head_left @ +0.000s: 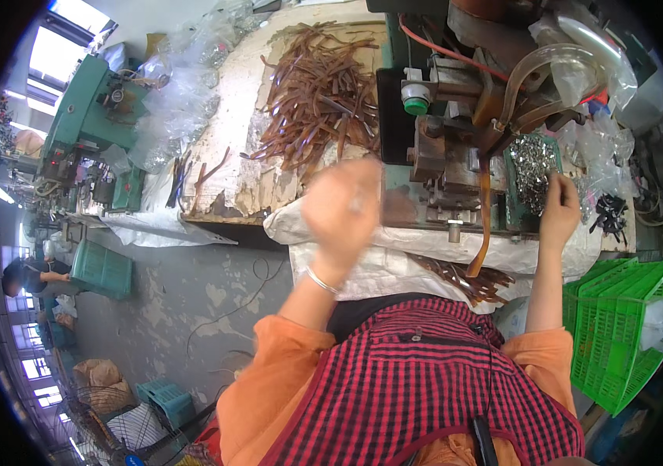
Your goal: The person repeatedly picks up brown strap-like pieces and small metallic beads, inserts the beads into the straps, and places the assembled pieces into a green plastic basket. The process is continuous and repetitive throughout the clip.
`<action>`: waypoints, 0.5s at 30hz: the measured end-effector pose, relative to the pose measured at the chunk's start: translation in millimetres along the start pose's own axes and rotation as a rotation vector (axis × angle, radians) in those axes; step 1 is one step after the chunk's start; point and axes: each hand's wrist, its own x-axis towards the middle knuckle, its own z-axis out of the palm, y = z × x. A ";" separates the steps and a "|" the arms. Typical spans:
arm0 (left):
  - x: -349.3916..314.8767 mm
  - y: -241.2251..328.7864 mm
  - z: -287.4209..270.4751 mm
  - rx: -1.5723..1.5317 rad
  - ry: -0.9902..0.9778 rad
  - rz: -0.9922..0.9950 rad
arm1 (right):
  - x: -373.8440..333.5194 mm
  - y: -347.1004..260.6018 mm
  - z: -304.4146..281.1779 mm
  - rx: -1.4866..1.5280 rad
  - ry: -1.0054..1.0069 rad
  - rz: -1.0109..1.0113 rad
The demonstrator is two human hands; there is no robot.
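My left hand (pixel 344 203) is raised in front of the pile of brown strips (pixel 320 101), smeared by motion, so its fingers and anything in them cannot be made out. My right hand (pixel 561 210) is at the right edge of a green tray (pixel 511 190) full of small shiny metal pieces (pixel 533 167). Its fingertips are pinched together, and whatever lies between them is too small to tell. Between my hands stands a bench press (pixel 452 155) with a green button. One brown strip (pixel 485 206) hangs down from the press. More strips (pixel 475 281) lie on white cloth below it.
Green plastic crates (pixel 619 326) stand to my right. Clear plastic bags (pixel 180 109) lie along the bench's left side, near another green machine (pixel 83 109). A person (pixel 24 276) at far left holds a teal crate (pixel 102 269). A fan (pixel 114 431) stands at lower left.
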 end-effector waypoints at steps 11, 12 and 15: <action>18.7 -92.5 15.5 0.404 -0.001 -0.232 | -0.5 -47.5 26.4 0.449 0.012 0.178; 37.9 -85.4 -5.9 0.223 -0.067 -0.366 | -1.6 -47.0 19.5 0.466 0.032 0.162; 67.4 -142.8 -55.8 -0.138 0.089 -0.437 | -0.7 -41.6 6.7 0.365 -0.008 0.186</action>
